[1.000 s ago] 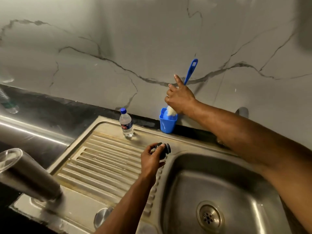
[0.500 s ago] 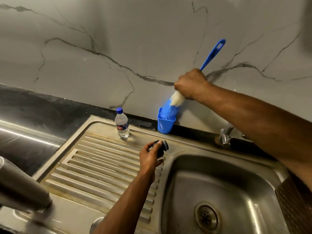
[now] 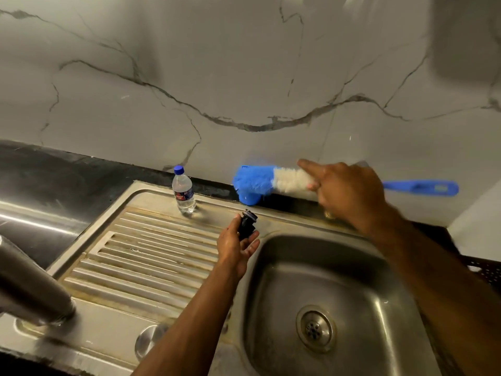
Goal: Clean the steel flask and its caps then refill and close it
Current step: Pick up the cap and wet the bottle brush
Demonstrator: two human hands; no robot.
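Your right hand (image 3: pixel 349 195) grips the bottle brush (image 3: pixel 273 181) at the neck where bristles meet handle, fingers curled round it and the forefinger stuck out straight over the white bristles. The brush lies nearly level, its long axis running left to right: blue bristle tip pointing left, over the blue holder (image 3: pixel 249 198) at the back of the sink rim, blue handle trailing out to the right. Your left hand (image 3: pixel 235 246) holds the small dark cap (image 3: pixel 247 223), thumb and fingers curled round it, just above the strip between the draining board and the sink bowl (image 3: pixel 273 294). So the cap sits below and a touch left of the bristle tip, near but not touching. The brush head, I'd judge, has to come down and toward you to meet it, and the left hand is the nearer one to close that gap. The steel flask (image 3: pixel 29 289) stands well apart at the near left, blurred at the frame's edge. A small water bottle (image 3: pixel 183 191) stands upright on the board behind.
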